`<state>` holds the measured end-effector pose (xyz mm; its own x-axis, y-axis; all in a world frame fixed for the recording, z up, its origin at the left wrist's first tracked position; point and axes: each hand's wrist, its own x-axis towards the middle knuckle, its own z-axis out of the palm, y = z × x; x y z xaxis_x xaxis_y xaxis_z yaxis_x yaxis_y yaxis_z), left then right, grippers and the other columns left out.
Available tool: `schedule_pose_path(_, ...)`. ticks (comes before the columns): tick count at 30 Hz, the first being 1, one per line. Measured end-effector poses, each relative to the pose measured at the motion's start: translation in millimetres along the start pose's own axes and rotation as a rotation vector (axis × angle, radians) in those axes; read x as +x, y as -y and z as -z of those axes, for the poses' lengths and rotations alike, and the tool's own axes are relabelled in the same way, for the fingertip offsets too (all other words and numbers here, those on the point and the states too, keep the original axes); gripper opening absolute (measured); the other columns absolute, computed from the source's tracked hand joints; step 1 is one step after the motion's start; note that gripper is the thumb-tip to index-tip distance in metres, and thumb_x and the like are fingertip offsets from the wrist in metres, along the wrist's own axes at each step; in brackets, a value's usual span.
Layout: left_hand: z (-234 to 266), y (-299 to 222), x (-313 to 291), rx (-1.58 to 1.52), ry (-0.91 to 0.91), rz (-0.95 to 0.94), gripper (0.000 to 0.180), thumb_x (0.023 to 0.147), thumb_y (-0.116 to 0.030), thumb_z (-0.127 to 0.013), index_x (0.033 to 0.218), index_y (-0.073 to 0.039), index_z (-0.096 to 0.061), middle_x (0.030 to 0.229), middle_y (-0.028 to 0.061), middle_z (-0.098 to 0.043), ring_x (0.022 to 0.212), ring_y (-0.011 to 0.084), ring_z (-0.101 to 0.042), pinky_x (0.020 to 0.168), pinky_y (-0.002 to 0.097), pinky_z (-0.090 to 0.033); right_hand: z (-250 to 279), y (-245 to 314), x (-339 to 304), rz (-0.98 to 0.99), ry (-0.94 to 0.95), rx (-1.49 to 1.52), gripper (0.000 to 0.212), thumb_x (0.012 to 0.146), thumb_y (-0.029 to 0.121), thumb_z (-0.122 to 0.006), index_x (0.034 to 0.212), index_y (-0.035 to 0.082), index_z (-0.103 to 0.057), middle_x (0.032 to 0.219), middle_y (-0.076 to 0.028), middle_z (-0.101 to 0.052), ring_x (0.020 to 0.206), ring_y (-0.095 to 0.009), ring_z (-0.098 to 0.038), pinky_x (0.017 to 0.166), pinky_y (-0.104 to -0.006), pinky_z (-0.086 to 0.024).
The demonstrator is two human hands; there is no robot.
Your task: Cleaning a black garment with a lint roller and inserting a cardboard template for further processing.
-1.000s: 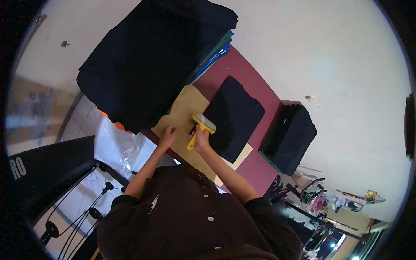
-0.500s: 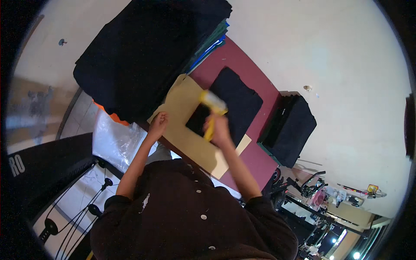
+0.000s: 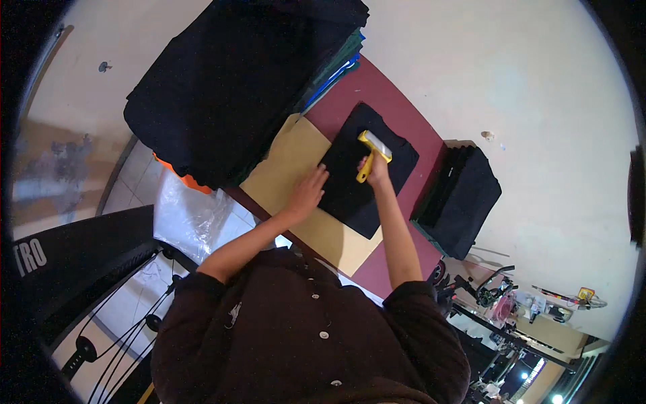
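Observation:
A folded black cloth (image 3: 356, 192), looking like a garment, lies flat on the table, partly over a tan board (image 3: 282, 161). My right hand (image 3: 378, 168) is closed round the yellow handle of a lint roller (image 3: 375, 145) with a whitish head. The roller is over the upper right part of the cloth; whether its head touches the fabric I cannot tell. My left hand (image 3: 309, 193) is open, fingers stretched out, with the fingertips at the cloth's left edge and the palm over the tan board.
A tall stack of dark folded cloths (image 3: 229, 87) stands at the left end of the maroon table (image 3: 410, 121). A smaller black stack (image 3: 464, 202) stands at its right end. Clear plastic (image 3: 185, 219) hangs below the big stack. A wall (image 3: 511, 87) rises behind.
My left hand has moved right from the board's near edge to the cloth, its fingers now stretched out. My right hand has carried the lint roller up and right over the cloth.

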<state>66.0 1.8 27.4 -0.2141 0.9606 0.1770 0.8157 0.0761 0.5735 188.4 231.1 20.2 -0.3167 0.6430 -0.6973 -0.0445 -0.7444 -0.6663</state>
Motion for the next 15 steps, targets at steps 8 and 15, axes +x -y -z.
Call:
schedule_pose_path(8, -1, 41, -30, 0.179, 0.124, -0.024, 0.058, 0.088, -0.036, -0.049, 0.139, -0.017, -0.030, 0.148, 0.0094, -0.019, 0.136, 0.0257, -0.016, 0.108, 0.0458, -0.014, -22, -74, -100, -0.019, -0.054, -0.017, 0.023, 0.094, 0.034, -0.039, 0.094, 0.011, -0.040, 0.066, -0.006, -0.045, 0.051, -0.019, -0.045, 0.045, -0.0324, -0.042)
schedule_pose_path(15, 0, 47, -34, 0.174, 0.151, 0.001, 0.058, 0.088, -0.034, -0.050, 0.140, -0.018, -0.030, 0.148, 0.0106, -0.017, 0.136, 0.0307, -0.015, 0.108, 0.0467, -0.014, -30, -137, -161, -0.064, -0.100, 0.066, 0.018, 0.094, 0.030, -0.042, 0.097, 0.013, -0.037, 0.069, -0.008, -0.046, 0.051, -0.019, -0.046, 0.044, -0.0317, -0.041)
